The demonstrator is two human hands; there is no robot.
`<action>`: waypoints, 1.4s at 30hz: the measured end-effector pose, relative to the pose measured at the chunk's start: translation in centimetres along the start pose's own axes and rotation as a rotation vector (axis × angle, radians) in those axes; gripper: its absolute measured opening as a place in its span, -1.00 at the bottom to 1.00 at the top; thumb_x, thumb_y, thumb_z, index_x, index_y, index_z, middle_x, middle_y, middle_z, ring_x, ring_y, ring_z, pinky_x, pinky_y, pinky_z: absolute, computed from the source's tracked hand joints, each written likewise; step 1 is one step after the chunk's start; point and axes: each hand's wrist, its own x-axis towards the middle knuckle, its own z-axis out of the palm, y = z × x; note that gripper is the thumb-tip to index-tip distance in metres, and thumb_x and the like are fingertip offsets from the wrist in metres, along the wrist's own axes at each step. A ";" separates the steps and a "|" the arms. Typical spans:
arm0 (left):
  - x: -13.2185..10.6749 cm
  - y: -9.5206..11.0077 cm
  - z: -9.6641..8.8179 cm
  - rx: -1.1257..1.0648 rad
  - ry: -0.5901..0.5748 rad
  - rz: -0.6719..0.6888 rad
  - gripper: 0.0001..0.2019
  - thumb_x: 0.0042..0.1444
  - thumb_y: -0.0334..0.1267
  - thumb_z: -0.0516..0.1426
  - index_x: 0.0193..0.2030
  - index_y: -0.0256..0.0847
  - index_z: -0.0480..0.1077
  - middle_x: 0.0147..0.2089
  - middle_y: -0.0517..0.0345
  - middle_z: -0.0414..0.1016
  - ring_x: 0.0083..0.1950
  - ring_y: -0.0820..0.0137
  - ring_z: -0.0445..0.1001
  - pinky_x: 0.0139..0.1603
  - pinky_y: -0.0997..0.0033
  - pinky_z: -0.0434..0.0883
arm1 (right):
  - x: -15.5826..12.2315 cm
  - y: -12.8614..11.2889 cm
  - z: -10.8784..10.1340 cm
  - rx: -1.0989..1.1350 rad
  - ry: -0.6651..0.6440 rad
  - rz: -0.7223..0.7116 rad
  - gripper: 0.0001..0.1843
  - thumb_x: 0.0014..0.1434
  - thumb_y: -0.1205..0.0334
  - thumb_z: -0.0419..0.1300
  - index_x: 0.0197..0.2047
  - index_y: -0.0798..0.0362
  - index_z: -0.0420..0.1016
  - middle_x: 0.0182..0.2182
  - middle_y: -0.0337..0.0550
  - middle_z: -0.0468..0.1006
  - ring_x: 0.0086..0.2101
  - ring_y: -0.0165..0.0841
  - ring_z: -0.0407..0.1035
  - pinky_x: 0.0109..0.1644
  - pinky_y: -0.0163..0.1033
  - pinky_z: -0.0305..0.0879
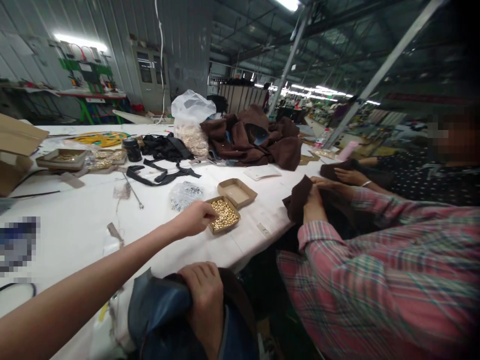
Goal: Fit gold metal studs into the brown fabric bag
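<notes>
My left hand [197,218] reaches in from the left with fingers pinched together at the edge of a small cardboard box [224,230] of tiny gold metal pieces [226,214]. Whatever sits between those fingertips is hidden. Lower down, my right hand [205,295] grips a dark blue and brown piece of cloth or leather [159,302], its fingers folded over the top. The box's lid [237,192] lies open side up just behind it. A clear plastic bag of small silvery pieces [185,195] rests beside the box.
A brown cloth heap [255,137] and black straps [163,172] lie farther back on the white table [157,205]. At right, a person in a plaid shirt [360,270] handles dark cloth [300,200]; another person is beyond. A thin metal rod [134,192] lies left.
</notes>
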 end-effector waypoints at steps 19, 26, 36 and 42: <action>-24.9 4.0 3.6 -0.745 0.199 -0.320 -0.85 0.34 -0.17 0.38 -0.04 -0.04 0.82 -0.13 0.15 0.81 -0.08 0.27 0.72 -0.02 0.40 0.54 | -3.1 -4.2 -5.9 0.005 -0.100 -0.235 -0.70 0.56 0.45 0.15 0.15 -0.08 0.62 -0.04 -0.16 0.76 -0.03 -0.29 0.66 0.09 -0.08 0.55; -26.1 5.8 1.9 -0.721 0.164 -0.240 -0.77 0.36 -0.34 0.32 -0.03 0.07 0.81 -0.12 0.27 0.81 -0.07 0.35 0.75 -0.03 0.49 0.54 | -4.5 -5.4 -6.8 -0.023 -0.134 -0.169 -0.63 0.56 0.40 0.15 0.25 -0.18 0.60 0.06 -0.16 0.76 0.03 -0.27 0.69 0.12 -0.08 0.66; -27.0 6.0 1.0 -0.784 0.147 -0.198 -0.77 0.37 -0.39 0.30 -0.08 0.04 0.80 -0.14 0.31 0.79 -0.11 0.42 0.70 -0.03 0.54 0.51 | -4.4 -6.5 -8.1 -0.045 -0.172 -0.160 -0.57 0.59 0.39 0.13 0.32 -0.22 0.60 0.11 -0.16 0.77 0.08 -0.27 0.69 0.18 -0.08 0.66; -27.3 6.2 0.5 -0.804 0.168 -0.155 -0.82 0.42 -0.32 0.29 -0.07 -0.01 0.79 -0.14 0.22 0.75 -0.10 0.38 0.67 -0.02 0.47 0.49 | -3.5 -7.5 -8.2 -0.049 -0.131 -0.167 -0.54 0.60 0.44 0.07 0.31 -0.21 0.60 0.07 -0.15 0.77 0.02 -0.29 0.69 0.14 -0.10 0.63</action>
